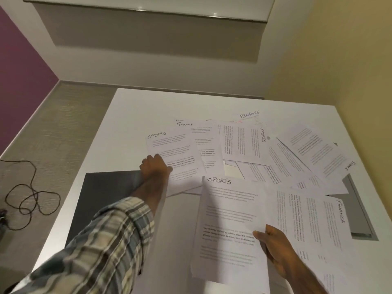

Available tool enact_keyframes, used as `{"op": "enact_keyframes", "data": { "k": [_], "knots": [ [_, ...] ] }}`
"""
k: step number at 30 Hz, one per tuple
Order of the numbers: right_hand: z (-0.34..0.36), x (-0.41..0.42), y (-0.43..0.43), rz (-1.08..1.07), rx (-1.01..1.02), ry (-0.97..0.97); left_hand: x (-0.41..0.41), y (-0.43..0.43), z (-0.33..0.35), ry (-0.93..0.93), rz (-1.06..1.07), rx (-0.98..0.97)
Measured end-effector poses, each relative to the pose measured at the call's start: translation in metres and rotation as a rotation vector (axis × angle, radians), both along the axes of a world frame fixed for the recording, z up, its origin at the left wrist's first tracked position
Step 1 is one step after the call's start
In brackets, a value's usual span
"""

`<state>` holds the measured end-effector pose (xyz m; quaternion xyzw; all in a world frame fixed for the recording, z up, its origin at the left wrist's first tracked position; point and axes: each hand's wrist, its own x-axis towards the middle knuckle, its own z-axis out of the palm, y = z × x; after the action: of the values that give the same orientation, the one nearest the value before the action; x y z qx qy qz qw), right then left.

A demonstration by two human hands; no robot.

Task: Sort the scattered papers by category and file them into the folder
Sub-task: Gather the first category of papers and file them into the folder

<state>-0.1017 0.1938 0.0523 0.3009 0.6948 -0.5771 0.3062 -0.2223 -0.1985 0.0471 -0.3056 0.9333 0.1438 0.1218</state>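
Printed sheets headed SPORTS or FINANCE lie scattered across the white table [148, 107]. My right hand [275, 249] holds up a SPORTS sheet [231, 219] by its right edge, thumb on top. My left hand [156, 167] reaches forward and pinches the lower left edge of another SPORTS sheet [174, 151] lying on the table. A dark grey folder [106, 192] lies flat under my left forearm. A FINANCE sheet [314, 221] lies to the right of the held page. More FINANCE sheets [250, 115] sit at the far side of the pile.
A second grey folder or binder [360, 211] pokes out from under the papers at the table's right edge. A dark cable [31, 198] loops on the carpet to the left. Walls stand close behind and to the right of the table.
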Motion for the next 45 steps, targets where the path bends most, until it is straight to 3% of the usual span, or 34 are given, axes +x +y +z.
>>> {"op": "enact_keyframes", "data": {
  "k": [5, 10, 17, 21, 28, 34, 37, 41, 45],
  "knots": [
    [0.003, -0.005, -0.012, -0.023, -0.011, 0.006, -0.019, -0.014, -0.009, -0.131, 0.139, 0.095],
    [0.006, -0.009, -0.012, -0.008, 0.067, 0.021, -0.022, -0.012, -0.017, -0.144, 0.163, 0.105],
    [0.015, -0.015, -0.017, -0.053, 0.06, 0.043, -0.015, -0.005, -0.02, 0.253, 0.17, 0.096],
    [0.024, -0.023, -0.025, -0.111, 0.04, 0.096, -0.002, 0.003, -0.002, 0.377, 0.177, 0.155],
    [0.034, -0.047, -0.051, -0.128, -0.026, 0.203, 0.034, 0.008, 0.028, 0.493, 0.178, 0.552],
    [0.032, -0.066, -0.068, -0.223, -0.213, 0.186, 0.084, 0.034, 0.036, 0.317, 0.25, 1.042],
    [0.033, -0.069, -0.07, -0.246, -0.188, 0.144, 0.099, 0.054, 0.051, 0.262, 0.322, 1.301],
    [0.032, -0.066, -0.068, -0.211, -0.158, 0.138, 0.104, 0.072, 0.069, 0.184, 0.247, 1.276],
    [0.041, -0.065, -0.069, -0.33, -0.176, 0.155, 0.107, 0.081, 0.076, 0.167, 0.185, 1.247]
  ]
}}
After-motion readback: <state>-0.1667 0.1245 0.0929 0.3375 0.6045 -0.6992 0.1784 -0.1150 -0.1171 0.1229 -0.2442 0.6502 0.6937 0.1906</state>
